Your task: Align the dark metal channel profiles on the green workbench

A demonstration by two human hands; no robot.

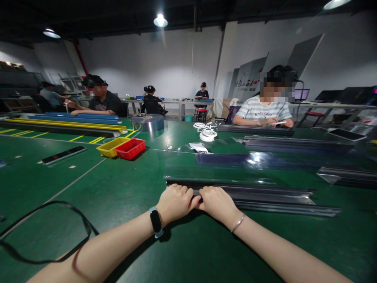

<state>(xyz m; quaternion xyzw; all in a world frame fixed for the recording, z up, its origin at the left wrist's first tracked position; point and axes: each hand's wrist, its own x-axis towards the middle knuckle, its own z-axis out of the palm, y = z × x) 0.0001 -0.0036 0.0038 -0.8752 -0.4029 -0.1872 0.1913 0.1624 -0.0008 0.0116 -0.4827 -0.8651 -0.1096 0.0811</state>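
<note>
My left hand [176, 202] and my right hand [217, 204] lie close together at the left end of a long black profile strip [265, 193]. Both have their fingers curled over it, with the thumbs almost meeting. A second dark strip [297, 208] runs along its near side, to the right of my right hand. Clear plastic film [206, 173] lies just beyond the strip's far edge and catches the light. My hands cover the strip's near left part, so what is under the fingers is hidden.
A yellow bin [107, 148] and a red bin [129, 149] stand left of centre. A phone [64, 155] lies farther left, and a black cable [44, 259] loops near my left forearm. White rings [207, 135] and more profiles [300, 143] lie beyond. A co-worker [265, 112] sits opposite.
</note>
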